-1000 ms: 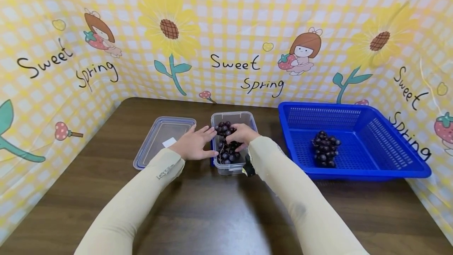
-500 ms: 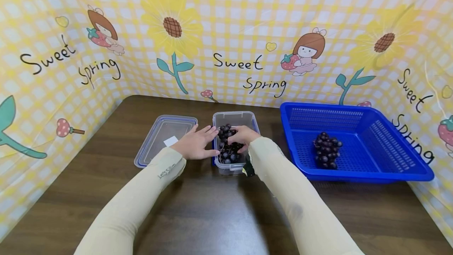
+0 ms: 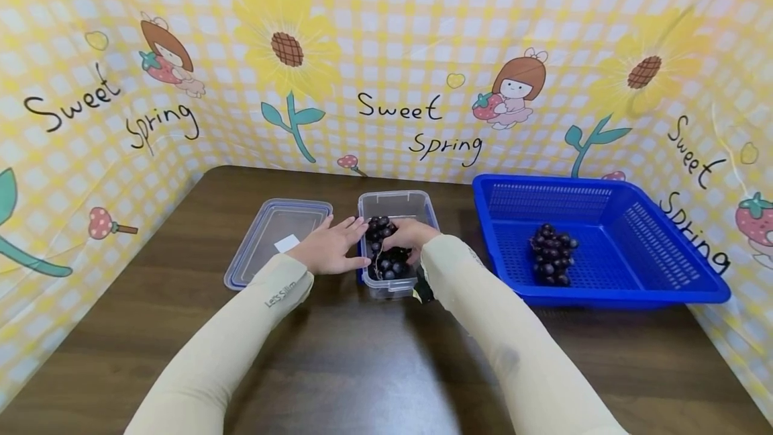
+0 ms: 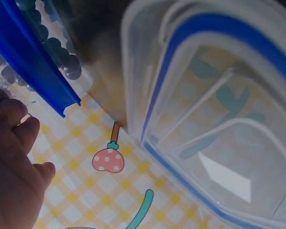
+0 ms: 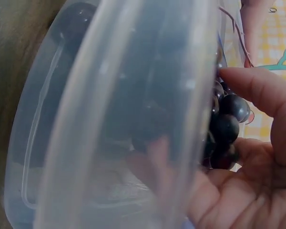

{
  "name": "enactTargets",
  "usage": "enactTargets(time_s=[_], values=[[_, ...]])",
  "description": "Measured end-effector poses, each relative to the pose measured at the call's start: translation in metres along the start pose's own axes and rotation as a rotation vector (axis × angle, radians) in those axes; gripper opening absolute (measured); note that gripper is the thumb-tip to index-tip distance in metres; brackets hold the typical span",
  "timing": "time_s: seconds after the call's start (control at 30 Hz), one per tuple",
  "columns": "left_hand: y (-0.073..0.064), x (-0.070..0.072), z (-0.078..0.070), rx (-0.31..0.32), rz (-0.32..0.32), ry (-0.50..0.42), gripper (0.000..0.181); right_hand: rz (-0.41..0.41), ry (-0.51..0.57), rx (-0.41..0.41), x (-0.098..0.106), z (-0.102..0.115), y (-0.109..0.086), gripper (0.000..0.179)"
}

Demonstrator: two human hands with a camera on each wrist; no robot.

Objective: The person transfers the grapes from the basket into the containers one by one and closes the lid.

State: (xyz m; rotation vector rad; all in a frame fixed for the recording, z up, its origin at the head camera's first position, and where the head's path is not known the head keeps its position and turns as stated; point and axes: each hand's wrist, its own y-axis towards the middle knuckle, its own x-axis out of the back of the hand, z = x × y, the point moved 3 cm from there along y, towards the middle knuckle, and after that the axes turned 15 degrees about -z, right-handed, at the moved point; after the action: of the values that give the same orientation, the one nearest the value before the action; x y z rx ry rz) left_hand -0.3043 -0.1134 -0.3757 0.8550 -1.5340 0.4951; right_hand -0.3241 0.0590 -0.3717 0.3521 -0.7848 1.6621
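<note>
A clear plastic food box (image 3: 401, 204) with blue edging stands on the table, holding dark purple grapes (image 3: 389, 267) on thin stems. My right hand (image 3: 413, 236) reaches down into it from the right, thumb and fingers curled around a bunch of grapes (image 5: 225, 126). The box wall partly veils those fingers in the right wrist view. At the box's left side, my left hand (image 3: 329, 248) lies with fingers spread, fingertips right at the rim. A blue locking flap (image 4: 31, 59) hangs down beside that hand in the left wrist view.
The box's clear lid (image 3: 266, 237), with a blue seal and a white label, lies left of the box. To the right stands a blue perforated basket (image 3: 543, 197) with another bunch of grapes (image 3: 552, 255) inside. A checked yellow cloth (image 3: 398, 39) hangs behind the table.
My right hand has sunk slightly lower among the grapes in the box. The left hand has kept its place at the rim; the head view shifts a little.
</note>
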Motion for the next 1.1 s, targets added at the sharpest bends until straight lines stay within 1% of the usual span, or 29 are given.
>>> enactTargets(time_s=[0.07,0.2,0.27,0.33,0.57,0.67,0.9,1.0,1.1], values=[[0.0,0.001,0.0,0.001,0.009,-0.001,0.078,-0.012,-0.031,0.006,0.001,0.002,-0.001,0.059],[-0.001,-0.001,0.0,0.005,0.024,-0.013,0.078,-0.096,-0.065,0.01,0.009,0.004,-0.003,0.064],[-0.001,-0.002,0.0,0.007,0.025,-0.018,0.078,-0.126,-0.074,0.026,0.015,0.006,-0.005,0.064],[-0.001,-0.001,0.0,0.013,0.026,-0.023,0.078,-0.139,-0.082,0.044,0.02,0.008,-0.007,0.062],[0.0,0.0,0.0,0.023,0.032,-0.017,0.078,-0.141,-0.072,0.038,0.036,0.007,-0.013,0.055],[0.0,-0.001,0.001,0.025,0.031,-0.018,0.079,-0.142,-0.094,0.051,0.042,0.005,-0.016,0.053],[-0.001,-0.002,0.001,0.023,0.034,-0.018,0.079,-0.109,-0.155,0.078,0.057,-0.002,-0.026,0.052],[-0.001,-0.002,0.001,0.022,0.03,-0.025,0.078,-0.105,-0.152,0.109,0.065,-0.004,-0.029,0.053],[-0.001,-0.002,0.001,0.017,0.029,-0.022,0.078,-0.098,-0.143,0.167,0.073,-0.006,-0.031,0.054]])
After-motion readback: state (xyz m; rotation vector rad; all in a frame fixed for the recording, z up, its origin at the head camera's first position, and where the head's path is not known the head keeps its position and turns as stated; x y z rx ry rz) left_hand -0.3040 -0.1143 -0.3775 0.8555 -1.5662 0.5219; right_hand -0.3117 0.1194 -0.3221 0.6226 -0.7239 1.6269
